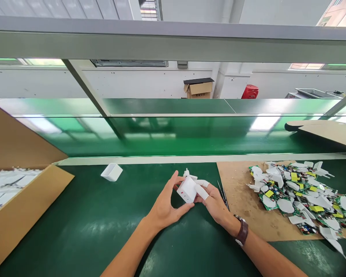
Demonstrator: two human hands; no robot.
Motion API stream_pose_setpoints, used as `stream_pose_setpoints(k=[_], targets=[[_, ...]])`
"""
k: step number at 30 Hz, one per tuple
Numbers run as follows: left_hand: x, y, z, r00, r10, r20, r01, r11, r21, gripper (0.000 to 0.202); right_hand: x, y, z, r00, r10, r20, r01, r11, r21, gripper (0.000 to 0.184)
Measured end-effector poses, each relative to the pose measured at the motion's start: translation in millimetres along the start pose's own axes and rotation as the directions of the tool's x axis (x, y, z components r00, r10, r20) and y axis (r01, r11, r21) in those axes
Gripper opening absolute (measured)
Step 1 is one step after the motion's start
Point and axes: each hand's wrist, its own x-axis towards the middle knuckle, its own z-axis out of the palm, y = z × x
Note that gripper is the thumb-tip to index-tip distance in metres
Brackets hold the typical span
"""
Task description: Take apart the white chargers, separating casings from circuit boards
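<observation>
Between my two hands, above the green table, is a small white plastic box-shaped housing [187,191] with tiny red marks on its near face. A white piece sticks out at its top. My left hand [168,204] grips the housing from the left, thumb at its lower edge and fingers at its upper side. White covers wrap the fingertips of my right hand [212,200], which holds the housing's right side. Dark tweezers [223,195] lie just beyond my right hand. Apart from my hands, a white open-topped box-shaped cover [112,172] rests on the table to the left.
A pile of green circuit boards [302,196] with white and yellow pieces covers a brown cardboard sheet [236,177] at right. An open carton [31,215] with white contents stands at left. A metal frame bar [173,46] crosses above the table's far side.
</observation>
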Motion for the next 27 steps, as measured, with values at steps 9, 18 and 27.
stream_pose_setpoints(k=[9,18,27], targets=[[1,4,-2.5,0.988,0.117,-0.103,-0.114,0.993,0.042,0.093,-3,1,9,0.988,0.117,0.103,-0.133,0.978,0.163,0.053],[0,3,-3.6,0.990,0.128,-0.066,-0.125,0.991,0.057,0.093,-4,0,9,0.986,0.111,0.121,-0.128,0.982,0.139,0.053],[2,5,-6.2,0.986,-0.098,0.137,0.109,0.991,-0.073,0.123,-4,6,-9,0.838,-0.520,0.166,0.488,0.578,-0.654,0.031]])
